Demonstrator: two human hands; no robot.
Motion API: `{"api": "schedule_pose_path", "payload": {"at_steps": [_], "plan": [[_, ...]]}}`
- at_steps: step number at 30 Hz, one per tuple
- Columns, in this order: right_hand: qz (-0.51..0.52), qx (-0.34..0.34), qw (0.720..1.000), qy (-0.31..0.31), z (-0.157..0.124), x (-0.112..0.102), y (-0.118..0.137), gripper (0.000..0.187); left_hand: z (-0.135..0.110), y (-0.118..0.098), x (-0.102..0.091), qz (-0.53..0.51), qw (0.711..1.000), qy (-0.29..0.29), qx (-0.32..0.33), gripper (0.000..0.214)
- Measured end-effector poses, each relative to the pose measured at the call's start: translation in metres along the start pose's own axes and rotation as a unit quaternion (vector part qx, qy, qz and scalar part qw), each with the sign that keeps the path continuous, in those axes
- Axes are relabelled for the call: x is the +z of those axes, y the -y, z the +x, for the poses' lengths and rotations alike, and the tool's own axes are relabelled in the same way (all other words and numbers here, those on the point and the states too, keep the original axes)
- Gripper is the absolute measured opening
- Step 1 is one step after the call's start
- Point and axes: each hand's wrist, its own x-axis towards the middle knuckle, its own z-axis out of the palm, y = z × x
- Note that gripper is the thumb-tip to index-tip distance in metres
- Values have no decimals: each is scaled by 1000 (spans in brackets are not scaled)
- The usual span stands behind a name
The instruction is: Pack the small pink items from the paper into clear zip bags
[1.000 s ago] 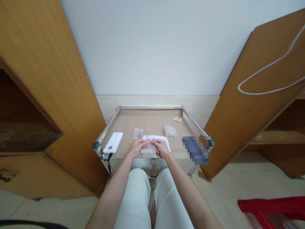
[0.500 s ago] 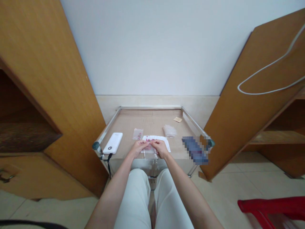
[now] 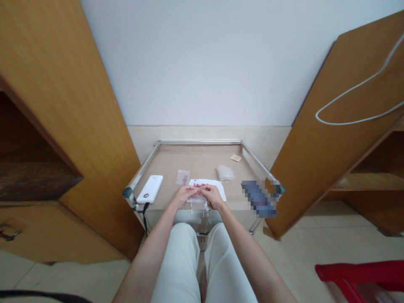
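Observation:
My left hand (image 3: 183, 196) and my right hand (image 3: 212, 196) meet over the near part of the table, fingertips pinched close together. Between them hangs a small clear plastic bag (image 3: 198, 205), its lower part reaching toward the table's front edge. Both hands grip it near the top. Right behind the fingers, small pink pieces (image 3: 198, 184) lie on a white sheet (image 3: 218, 185). To the left of the sheet rests another clear bag (image 3: 183, 177) with a few pink pieces in it. A stack of clear bags (image 3: 225, 173) lies behind my right hand.
A white power bank (image 3: 150, 189) with a black strap lies at the left. At the right is a blurred-out dark flat object (image 3: 259, 198). A small tan card (image 3: 235, 158) sits at the back right. A metal rail (image 3: 200, 142) edges the table; wooden cabinets flank it.
Both hands stay in nearly the same place. The clear bag below the fingers has shifted slightly and shows a little differently. Nothing else has visibly moved.

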Motion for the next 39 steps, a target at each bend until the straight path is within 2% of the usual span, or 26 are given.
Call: {"api": "schedule_pose_path", "payload": {"at_steps": [5, 12, 16, 23, 28, 34, 39], "plan": [[16, -1, 1000, -12, -1, 1, 2, 20, -1, -2, 1, -3, 1000, -6, -4, 33], [46, -8, 999, 25, -1, -2, -4, 31, -1, -1, 0, -25, 999, -19, -6, 32], [55, -18, 998, 17, 2, -3, -9, 38, 1, 1, 0, -32, 999, -20, -1, 38], [71, -56, 995, -37, 3, -2, -9, 32, -1, -1, 4, -83, 994, -72, 1, 38], [113, -6, 993, -38, -3, 0, -3, 50, -1, -5, 8, -127, 984, -127, 6, 34], [125, 14, 992, -23, -4, 0, -4, 35, 0, -7, 9, -105, 985, -134, 8, 37], [119, -9, 992, -47, 1, -2, -7, 35, -2, -9, -1, -64, 977, -204, 13, 35]]}}
